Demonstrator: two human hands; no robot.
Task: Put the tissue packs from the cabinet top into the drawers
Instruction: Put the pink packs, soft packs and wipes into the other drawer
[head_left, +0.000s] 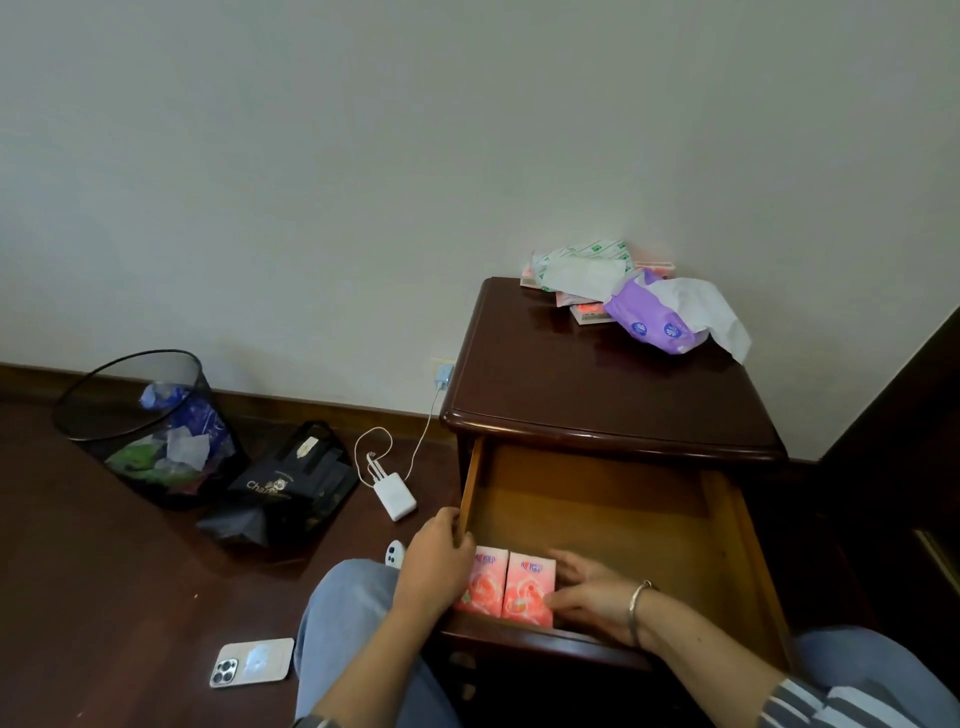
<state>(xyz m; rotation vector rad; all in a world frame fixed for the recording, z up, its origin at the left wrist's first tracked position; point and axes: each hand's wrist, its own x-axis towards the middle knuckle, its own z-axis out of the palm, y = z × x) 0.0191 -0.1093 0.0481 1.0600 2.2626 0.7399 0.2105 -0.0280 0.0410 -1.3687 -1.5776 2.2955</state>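
A dark wooden cabinet (597, 395) stands against the wall with its top drawer (613, 514) pulled out. Two pink tissue packs (511, 584) lie side by side in the drawer's front left corner. My left hand (436, 561) rests on the drawer's left side wall, its fingers curled over the edge beside the left pack. My right hand (592, 597), with a bracelet at the wrist, lies inside the drawer and touches the right pack's side with fingers fairly straight. On the cabinet top at the back sit a purple tissue pack (649, 317), white-green packs (582, 265) and small pink packs (589, 312).
On the dark floor to the left: a black mesh waste bin (150, 431), a black bag (291, 483), a white power bank (397, 499) cabled to a wall plug, a small white device (395, 553) and a phone (252, 661). My knees flank the drawer.
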